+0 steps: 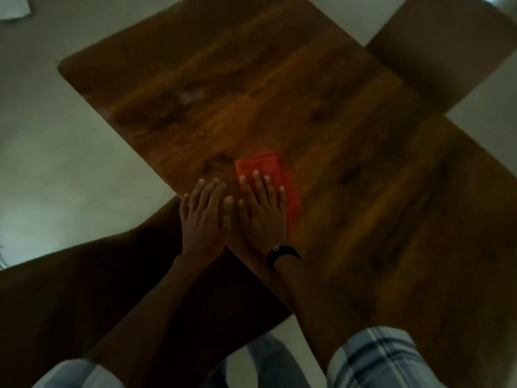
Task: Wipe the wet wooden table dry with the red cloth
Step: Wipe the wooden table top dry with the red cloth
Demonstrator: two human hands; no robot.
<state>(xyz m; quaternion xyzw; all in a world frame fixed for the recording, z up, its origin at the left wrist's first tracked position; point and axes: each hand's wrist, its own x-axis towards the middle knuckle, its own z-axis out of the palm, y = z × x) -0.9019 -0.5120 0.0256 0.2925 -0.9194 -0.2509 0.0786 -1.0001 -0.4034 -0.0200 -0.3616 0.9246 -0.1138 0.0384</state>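
Head view, dim and a little blurred. Table (251, 93) sits diagonal in the view, wood grain running along its length.

Cloth (265, 166): red, folded into an oblong, flat on the table close to the near edge and toward the near left corner.

Right hand (263, 211): palm down on the cloth, fingers straight and slightly spread, pressing it flat without gripping. The fingertips reach about halfway up the cloth, and red shows beyond them and along the hand's right side. Dark watch (281, 253) on the wrist.

Left hand (202, 214): just beside the right, thumbs nearly touching. It lies palm down with fingers straight and together, on bare wood at the near edge and off the cloth. It holds nothing.

Pale smeared patch (193, 93) on the wood toward the far left edge, well apart from the cloth. Cannot tell if it is water or glare.

Plaid sleeves (377, 359) at the bottom of the view. Pale floor (70, 163) around the table.
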